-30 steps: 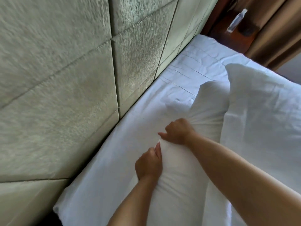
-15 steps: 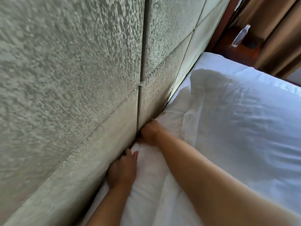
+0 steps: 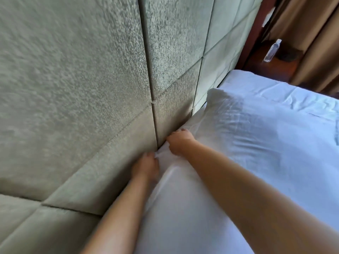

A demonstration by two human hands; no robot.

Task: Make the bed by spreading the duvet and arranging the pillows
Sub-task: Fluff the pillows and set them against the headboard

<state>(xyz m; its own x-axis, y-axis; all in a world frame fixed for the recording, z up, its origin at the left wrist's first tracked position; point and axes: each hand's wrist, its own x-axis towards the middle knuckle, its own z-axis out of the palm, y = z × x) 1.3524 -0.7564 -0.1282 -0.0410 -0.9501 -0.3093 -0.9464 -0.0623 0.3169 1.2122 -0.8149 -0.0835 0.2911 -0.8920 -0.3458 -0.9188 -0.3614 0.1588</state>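
- The pillow lies at the centre right of the frame, its long edge against the padded headboard, so the pillow step looks well along.
- The left hand and right hand each pinch the pillow's near edge at the headboard seam, fingers curled into the cloth.
- No spread duvet can be made out; that part cannot be judged.
- Upper right: a bottle on a wooden nightstand, curtain behind; nothing blocks the hands.
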